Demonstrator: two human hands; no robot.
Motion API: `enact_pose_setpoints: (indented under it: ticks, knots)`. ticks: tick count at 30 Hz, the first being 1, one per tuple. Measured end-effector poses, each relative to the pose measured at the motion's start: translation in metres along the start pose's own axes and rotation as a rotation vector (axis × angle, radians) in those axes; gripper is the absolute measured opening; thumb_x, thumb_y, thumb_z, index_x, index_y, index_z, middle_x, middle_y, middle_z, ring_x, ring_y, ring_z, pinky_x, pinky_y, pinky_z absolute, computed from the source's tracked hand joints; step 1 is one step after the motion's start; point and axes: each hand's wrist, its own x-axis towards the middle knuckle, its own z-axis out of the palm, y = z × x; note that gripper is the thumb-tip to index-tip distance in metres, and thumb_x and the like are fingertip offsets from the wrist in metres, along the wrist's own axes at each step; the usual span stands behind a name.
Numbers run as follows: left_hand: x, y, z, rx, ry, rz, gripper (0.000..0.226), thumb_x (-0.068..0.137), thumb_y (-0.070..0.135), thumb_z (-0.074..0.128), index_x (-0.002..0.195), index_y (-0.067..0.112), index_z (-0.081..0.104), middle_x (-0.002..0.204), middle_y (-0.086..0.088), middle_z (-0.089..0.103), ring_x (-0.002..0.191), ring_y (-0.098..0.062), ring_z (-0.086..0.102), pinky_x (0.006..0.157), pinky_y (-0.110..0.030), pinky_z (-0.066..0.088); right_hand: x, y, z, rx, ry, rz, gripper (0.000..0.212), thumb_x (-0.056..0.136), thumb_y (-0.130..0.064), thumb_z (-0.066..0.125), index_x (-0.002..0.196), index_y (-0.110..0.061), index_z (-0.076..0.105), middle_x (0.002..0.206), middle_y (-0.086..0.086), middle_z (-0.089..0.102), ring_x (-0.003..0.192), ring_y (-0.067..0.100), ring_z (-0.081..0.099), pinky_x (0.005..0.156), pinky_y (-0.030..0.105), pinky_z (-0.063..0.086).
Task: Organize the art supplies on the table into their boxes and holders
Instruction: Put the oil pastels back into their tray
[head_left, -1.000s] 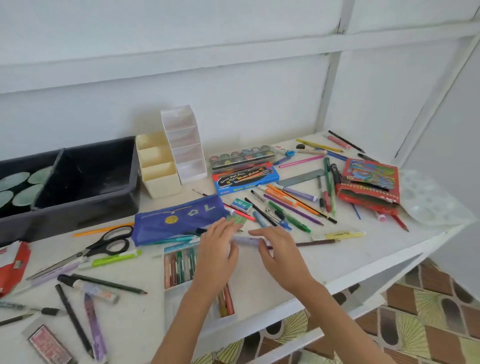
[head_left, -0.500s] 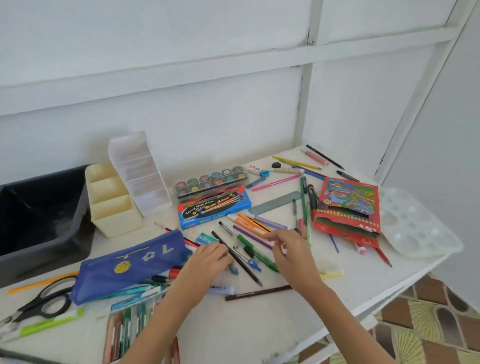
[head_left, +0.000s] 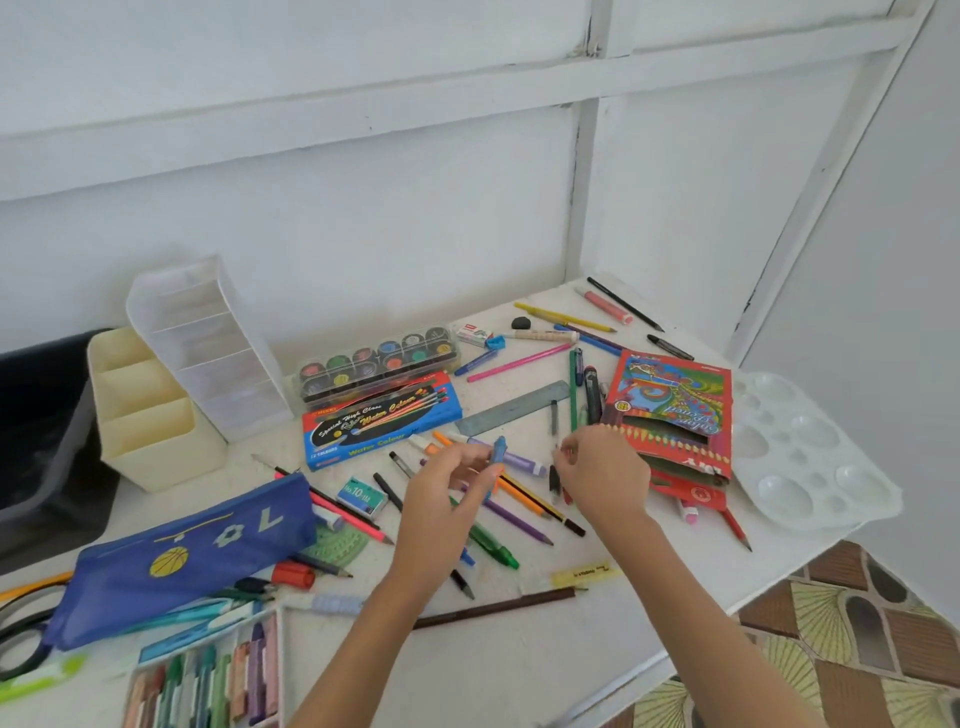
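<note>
Two hands work above the scatter of loose pens. The left hand (head_left: 447, 499) pinches a short blue crayon stub (head_left: 498, 450) between thumb and fingertips, and the stub stands nearly upright, lifted off the table (head_left: 519, 654). The right hand (head_left: 602, 475) has its fingers curled, tips pointing toward the stub. Whether it grips anything cannot be told.

Procedure for the step in hand, judged to be returning the stub to its box:
1. Hold the stub with a light pinch. It is short and probably waxy, so heavy pressure may snap or smear it.
2. Carry it back toward the left wrist and outward to the crayon tray (head_left: 208, 675), which lies at the near table edge, well apart from the hand.
3. Pass over the blue pencil case (head_left: 182, 551), which lies between the hand and the tray's far side, without snagging it.
4. Lay the stub parallel to the sticks already in the tray. Do not drop it in.

Directly beneath the left fingertips lie a purple marker (head_left: 514, 460) and a green pen (head_left: 493, 545). The red pencil box (head_left: 670, 415) sits just beyond the right hand's knuckles.
</note>
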Motion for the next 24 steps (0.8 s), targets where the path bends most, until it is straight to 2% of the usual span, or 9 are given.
enact_pose_setpoints:
  ticks: [3,6,9,14,18,21,23,24]
  knots:
    - [0.006,0.011,0.016,-0.043,0.032,-0.052,0.006,0.088,0.024,0.065,0.093,0.028,0.063,0.084,0.014,0.064,0.077,0.002,0.059,0.069,-0.009,0.045,0.004,-0.009,0.003,-0.067,-0.019,0.091,0.019,0.093,-0.025,0.052,0.079,-0.015,0.058,0.078,0.001,0.057,0.068,0.021,0.052,0.056,0.025,0.036]
    - [0.008,0.016,0.024,-0.044,0.051,-0.071,0.006,0.089,0.024,0.064,0.095,0.027,0.063,0.085,0.013,0.063,0.077,0.004,0.058,0.067,-0.008,0.043,0.006,-0.016,0.002,-0.086,-0.038,0.155,0.011,0.095,-0.022,0.052,0.097,-0.014,0.059,0.094,0.004,0.061,0.083,0.022,0.057,0.061,0.028,0.038]
    - [0.005,0.02,0.023,-0.116,0.074,-0.136,0.009,0.089,0.023,0.064,0.09,0.032,0.061,0.082,0.012,0.064,0.073,0.001,0.06,0.065,-0.009,0.045,0.005,-0.019,0.0,-0.096,-0.059,0.18,0.012,0.094,-0.015,0.053,0.105,-0.012,0.056,0.103,0.006,0.061,0.095,0.023,0.059,0.065,0.028,0.039]
    - [-0.008,0.011,0.01,-0.252,0.139,-0.254,0.008,0.089,0.022,0.064,0.096,0.022,0.065,0.087,0.004,0.068,0.078,-0.008,0.066,0.071,-0.021,0.053,-0.002,-0.022,0.001,-0.08,-0.066,0.222,0.014,0.093,-0.011,0.053,0.107,-0.011,0.055,0.106,0.009,0.061,0.097,0.025,0.058,0.068,0.029,0.041]
    - [-0.025,0.006,-0.007,-0.339,0.194,-0.306,0.007,0.088,0.016,0.064,0.094,0.02,0.066,0.083,-0.001,0.07,0.072,-0.014,0.066,0.063,-0.028,0.056,-0.012,-0.026,0.005,-0.04,-0.053,0.223,0.016,0.09,-0.005,0.054,0.105,-0.011,0.054,0.105,0.009,0.061,0.097,0.026,0.059,0.067,0.029,0.042]
    - [-0.04,0.004,-0.02,-0.411,0.226,-0.345,0.008,0.088,0.013,0.064,0.095,0.016,0.066,0.084,-0.006,0.07,0.072,-0.014,0.067,0.06,-0.023,0.055,-0.013,-0.024,0.007,0.16,-0.014,0.259,0.021,0.09,-0.017,0.06,0.11,-0.012,0.057,0.107,0.009,0.062,0.093,0.025,0.059,0.066,0.029,0.041]
    - [-0.049,0.004,-0.03,-0.428,0.245,-0.377,0.01,0.088,0.013,0.064,0.098,0.013,0.066,0.086,-0.007,0.07,0.073,-0.014,0.068,0.061,-0.022,0.055,-0.012,-0.021,0.007,0.302,0.003,0.274,0.034,0.086,-0.029,0.066,0.116,-0.014,0.059,0.11,0.007,0.064,0.091,0.023,0.061,0.066,0.028,0.043]
    - [-0.054,0.004,-0.035,-0.441,0.25,-0.388,0.011,0.088,0.013,0.064,0.098,0.012,0.066,0.086,-0.007,0.07,0.072,-0.013,0.067,0.059,-0.021,0.054,-0.012,-0.019,0.007,0.332,0.005,0.269,0.038,0.083,-0.029,0.068,0.118,-0.014,0.06,0.111,0.007,0.065,0.092,0.023,0.063,0.067,0.029,0.045]
